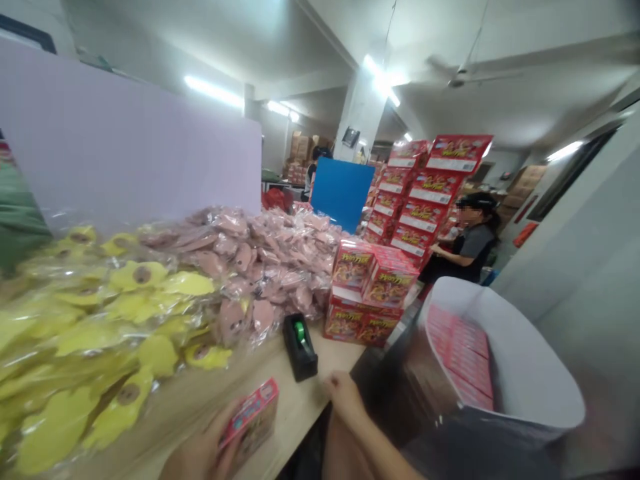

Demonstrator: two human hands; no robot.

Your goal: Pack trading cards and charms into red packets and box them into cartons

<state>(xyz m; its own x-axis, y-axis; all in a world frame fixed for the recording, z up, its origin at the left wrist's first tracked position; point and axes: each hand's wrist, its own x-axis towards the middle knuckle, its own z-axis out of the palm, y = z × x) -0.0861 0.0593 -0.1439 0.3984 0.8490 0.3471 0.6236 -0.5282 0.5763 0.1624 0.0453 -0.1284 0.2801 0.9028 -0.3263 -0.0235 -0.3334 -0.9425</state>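
Note:
My left hand (203,450) is at the bottom edge of the view, fingers wrapped round a small red and pink box (253,417) that rests on the wooden table (310,400). My right hand (343,393) rests on the table's near edge, just right of the box, fingers curled with nothing seen in them. A black tape dispenser (300,347) with a green roll stands just beyond both hands.
Bagged yellow toys (100,333) and pink toys (260,257) are heaped across the table. Red boxes (373,290) are stacked at its far end, taller stacks (425,190) behind. A white bin (520,373) holding pink boxes is on the right. A person (467,240) works beyond.

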